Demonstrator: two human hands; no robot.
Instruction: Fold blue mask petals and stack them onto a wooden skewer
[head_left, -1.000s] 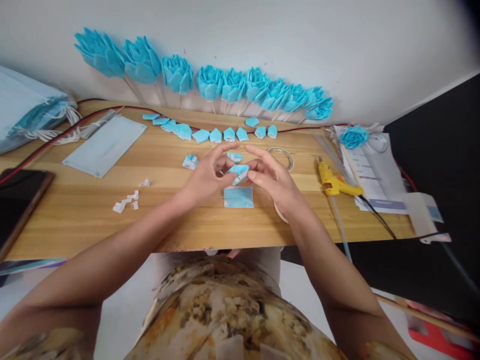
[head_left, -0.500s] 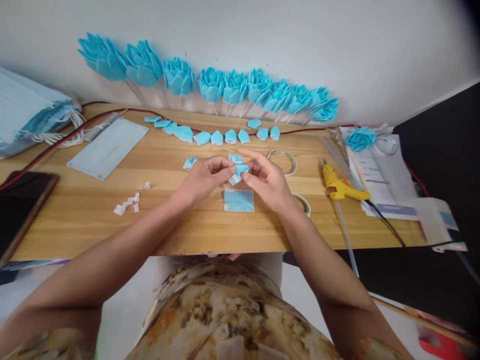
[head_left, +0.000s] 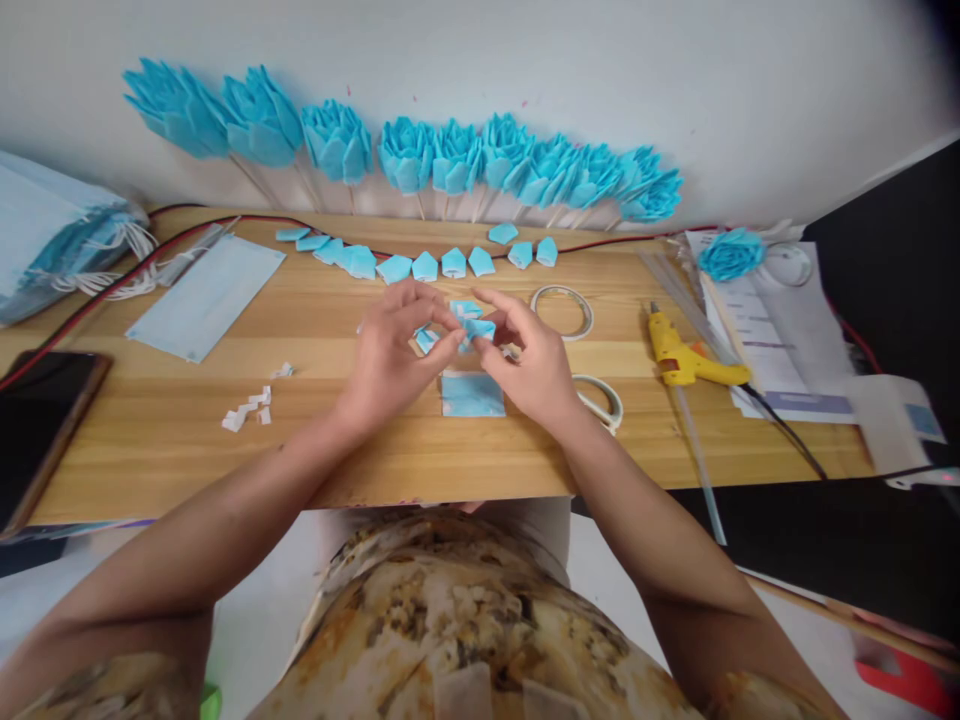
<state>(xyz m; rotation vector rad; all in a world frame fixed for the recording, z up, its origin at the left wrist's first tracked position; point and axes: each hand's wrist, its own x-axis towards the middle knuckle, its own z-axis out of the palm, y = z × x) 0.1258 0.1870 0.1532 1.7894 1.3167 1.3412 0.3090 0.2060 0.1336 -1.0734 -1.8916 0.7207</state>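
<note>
My left hand [head_left: 401, 345] and my right hand [head_left: 529, 360] meet over the middle of the table. Between their thumbs and fingertips is a small folded light-blue fabric petal [head_left: 480, 329]. The right hand pinches its right side; the left fingertips close at its left edge. A flat blue fabric rectangle [head_left: 472, 395] lies just below the hands. Behind the fingers lie more small blue-and-white folded pieces [head_left: 426, 341], partly hidden.
Pointed blue petals [head_left: 424, 266] form a row along the back, before several blue fabric flowers [head_left: 407, 155] on sticks. Two tape rolls [head_left: 562, 312] and a yellow glue gun [head_left: 694, 365] lie right. A flat face mask [head_left: 206, 295], white scraps [head_left: 247, 408] and a phone [head_left: 49, 430] lie left.
The petal between my fingers has turned and shows less white. My left hand has shifted slightly left with its fingers raised, uncovering a folded piece behind. The camera view has shifted a little.
</note>
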